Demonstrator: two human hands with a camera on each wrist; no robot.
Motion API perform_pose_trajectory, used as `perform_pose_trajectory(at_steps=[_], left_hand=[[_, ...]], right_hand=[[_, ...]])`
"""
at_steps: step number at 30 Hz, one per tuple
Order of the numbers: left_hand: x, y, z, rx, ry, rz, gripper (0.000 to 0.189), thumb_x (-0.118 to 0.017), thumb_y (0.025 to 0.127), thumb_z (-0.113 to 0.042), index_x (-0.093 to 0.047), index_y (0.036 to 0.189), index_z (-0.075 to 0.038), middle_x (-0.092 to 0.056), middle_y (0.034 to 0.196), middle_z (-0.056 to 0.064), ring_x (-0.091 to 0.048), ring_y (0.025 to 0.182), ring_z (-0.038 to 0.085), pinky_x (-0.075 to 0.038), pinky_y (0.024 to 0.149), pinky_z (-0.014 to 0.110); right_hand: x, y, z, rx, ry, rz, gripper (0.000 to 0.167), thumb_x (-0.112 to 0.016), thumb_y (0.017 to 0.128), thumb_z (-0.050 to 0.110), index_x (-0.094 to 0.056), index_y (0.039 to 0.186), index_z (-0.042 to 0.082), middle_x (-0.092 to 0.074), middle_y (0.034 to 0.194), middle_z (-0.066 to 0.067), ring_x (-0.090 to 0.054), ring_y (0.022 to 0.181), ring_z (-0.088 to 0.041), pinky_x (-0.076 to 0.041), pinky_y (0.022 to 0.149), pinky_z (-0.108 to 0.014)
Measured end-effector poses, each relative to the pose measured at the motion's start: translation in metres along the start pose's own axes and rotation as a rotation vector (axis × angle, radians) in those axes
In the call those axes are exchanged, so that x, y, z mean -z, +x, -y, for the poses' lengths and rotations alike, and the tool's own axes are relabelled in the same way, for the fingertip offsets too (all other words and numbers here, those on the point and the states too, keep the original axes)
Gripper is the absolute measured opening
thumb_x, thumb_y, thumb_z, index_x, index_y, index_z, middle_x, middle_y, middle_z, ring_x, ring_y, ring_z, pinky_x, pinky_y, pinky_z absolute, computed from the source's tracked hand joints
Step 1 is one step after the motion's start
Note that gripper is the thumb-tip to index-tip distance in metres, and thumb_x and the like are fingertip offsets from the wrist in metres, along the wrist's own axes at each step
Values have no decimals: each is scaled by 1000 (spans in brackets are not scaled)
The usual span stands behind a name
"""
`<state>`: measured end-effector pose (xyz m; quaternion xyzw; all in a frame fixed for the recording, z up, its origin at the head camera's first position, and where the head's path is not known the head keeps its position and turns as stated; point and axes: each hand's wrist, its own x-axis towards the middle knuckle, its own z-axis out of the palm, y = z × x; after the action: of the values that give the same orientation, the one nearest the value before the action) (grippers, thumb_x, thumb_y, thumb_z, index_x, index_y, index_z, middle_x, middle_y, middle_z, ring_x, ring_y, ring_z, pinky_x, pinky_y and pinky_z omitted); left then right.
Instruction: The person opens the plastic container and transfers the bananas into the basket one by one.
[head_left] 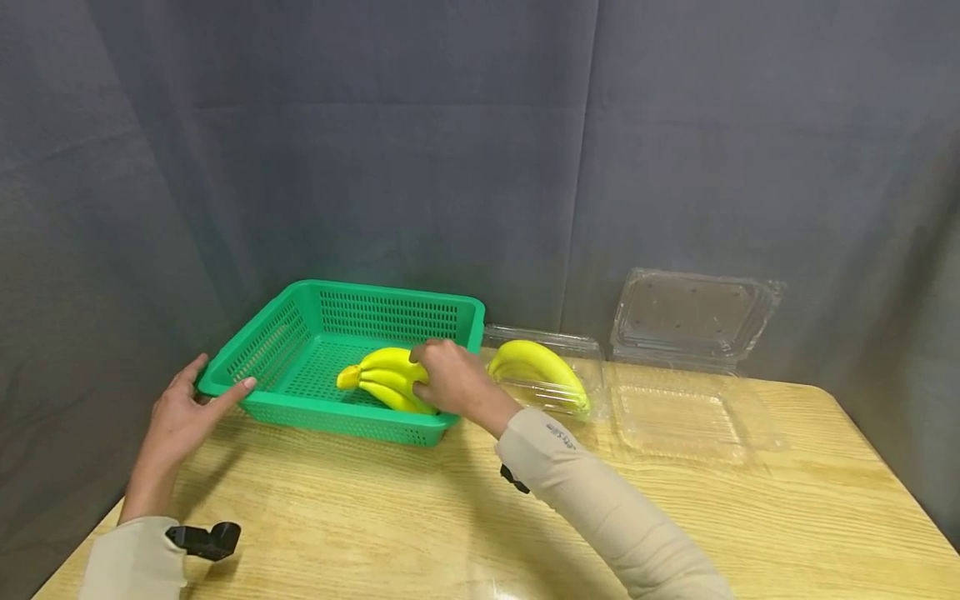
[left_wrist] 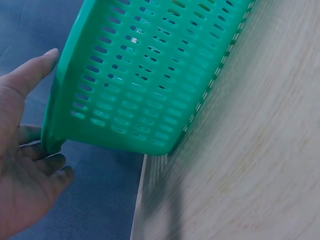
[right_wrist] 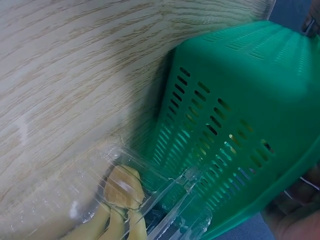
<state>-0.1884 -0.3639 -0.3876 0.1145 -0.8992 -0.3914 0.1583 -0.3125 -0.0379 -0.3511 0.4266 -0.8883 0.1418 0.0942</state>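
Note:
A green plastic basket (head_left: pixel 352 421) with slotted sides stands on the table. At its near left corner my left hand (head_left: pixel 176 417) holds the rim, thumb on the front side and fingers along the left; in the left wrist view several fingers (left_wrist: pixel 62 177) curl at the corner. Inside the basket lies a yellow banana bunch (head_left: pixel 386 379), its stem end pointing left. My right hand (head_left: pixel 457 379) reaches over the right rim and grips the bunch's right end, with part of the fruit hidden under the fingers. The right wrist view shows this hand (right_wrist: pixel 297 220) only at its edge.
Right of the basket, close against it, a clear plastic clamshell (head_left: pixel 592 346) holds another banana bunch (head_left: pixel 543 367). Farther right stands a second clamshell (head_left: pixel 675 417), its lid (head_left: pixel 686 312) raised. A grey curtain (head_left: pixel 480 167) hangs behind the wooden table (head_left: pixel 360 517).

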Motion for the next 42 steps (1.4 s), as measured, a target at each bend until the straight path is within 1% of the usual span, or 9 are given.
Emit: perform_pose_trajectory(at_steps=[3, 6, 10, 13, 16, 21, 25, 35, 42], left_hand=[[1, 1, -2, -4, 17, -15, 91, -54, 95, -49, -5, 154, 1, -14, 147, 41, -39, 115, 57, -37, 83, 68], [3, 4, -4, -16, 31, -37, 89, -53, 96, -49, -8, 154, 1, -20, 145, 42, -46, 100, 50, -38, 79, 65], [7, 8, -8, -27, 37, -51, 88, -53, 96, -49, -9, 153, 2, -19, 147, 41, -41, 113, 58, -34, 85, 71], [10, 10, -11, -36, 53, -68, 87, -53, 96, -48, -11, 153, 3, -19, 149, 38, -30, 123, 63, -30, 88, 74], [12, 11, -15, -53, 67, -90, 86, -53, 96, -47, -13, 153, 4, -21, 150, 35, -30, 124, 62, -30, 89, 74], [12, 13, -21, -94, 65, -121, 84, -55, 96, -44, -15, 153, 3, -21, 150, 34, -24, 131, 58, -27, 93, 73], [12, 15, -28, -153, 58, -152, 80, -57, 97, -40, -19, 152, 5, -25, 148, 35, -25, 131, 57, -27, 94, 73], [14, 18, -46, -249, 47, -244, 71, -59, 97, -31, -26, 151, 1, -31, 145, 34, -31, 129, 55, -28, 92, 73], [14, 19, -65, -364, 81, -270, 69, -62, 95, -28, -30, 151, -2, -39, 140, 31, -38, 124, 53, -33, 87, 70]], right_hand=[[1, -1, 1, 6, 15, -18, 38, -69, 87, 16, -65, 123, 3, -67, 110, -8, -49, 57, -9, -42, 48, -20], [3, -1, 1, 27, 20, -64, 41, -67, 88, 18, -61, 127, 3, -67, 111, -9, -47, 56, -9, -41, 48, -21], [8, -1, 1, 50, 21, -122, 42, -67, 90, 19, -60, 128, 4, -65, 120, -9, -61, 76, -15, -46, 54, -21], [13, -1, 2, 45, 33, -122, 44, -65, 91, 22, -57, 131, 5, -63, 124, -9, -63, 76, -16, -45, 49, -21], [17, -1, 4, 36, 45, -114, 46, -64, 92, 24, -56, 133, 6, -63, 124, -7, -61, 72, -14, -43, 47, -20], [23, -1, 7, 39, 73, -130, 44, -62, 92, 25, -57, 132, 6, -62, 126, -5, -64, 96, -19, -53, 66, -25], [25, -1, 7, 57, 84, -167, 43, -61, 93, 25, -58, 130, 5, -61, 128, -6, -59, 114, -22, -52, 85, -31], [35, -2, 7, 104, 75, -296, 39, -64, 92, 27, -62, 126, 7, -62, 124, -5, -56, 114, -22, -49, 92, -35], [48, -13, 1, 90, 94, -321, 39, -63, 93, 28, -61, 127, 11, -61, 125, -2, -55, 115, -21, -47, 94, -35]])
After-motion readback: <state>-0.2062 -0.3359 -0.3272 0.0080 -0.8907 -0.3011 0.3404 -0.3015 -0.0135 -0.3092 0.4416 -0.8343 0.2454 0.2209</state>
